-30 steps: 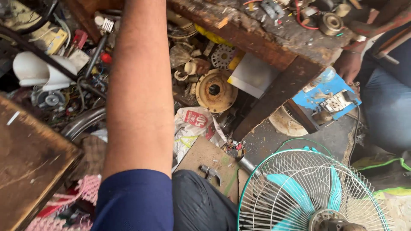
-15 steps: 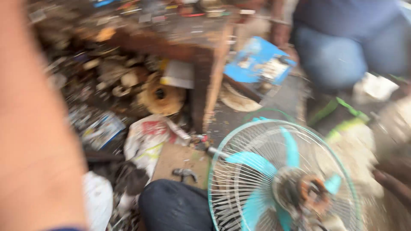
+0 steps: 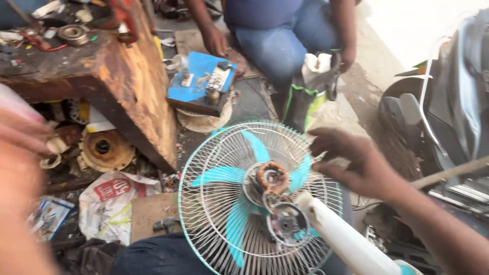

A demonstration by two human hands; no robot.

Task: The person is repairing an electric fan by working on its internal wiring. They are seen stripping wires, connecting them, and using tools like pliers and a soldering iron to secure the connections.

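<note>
While right hand [image 3: 356, 160] touches fan cage [image 3: 214, 168], wooden bench [image 3: 135, 97] crowds left

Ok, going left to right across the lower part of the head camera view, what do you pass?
Blurred left hand at the edge → white plastic bag on the ground → teal fan cage with its bare motor → right hand at the cage rim → dark scooter.

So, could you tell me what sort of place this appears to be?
Probably a small repair workshop for electrical appliances: a pedestal fan lies opened with its motor coil exposed, a worn wooden workbench holds loose parts, and old motor pieces lie beneath.
</note>
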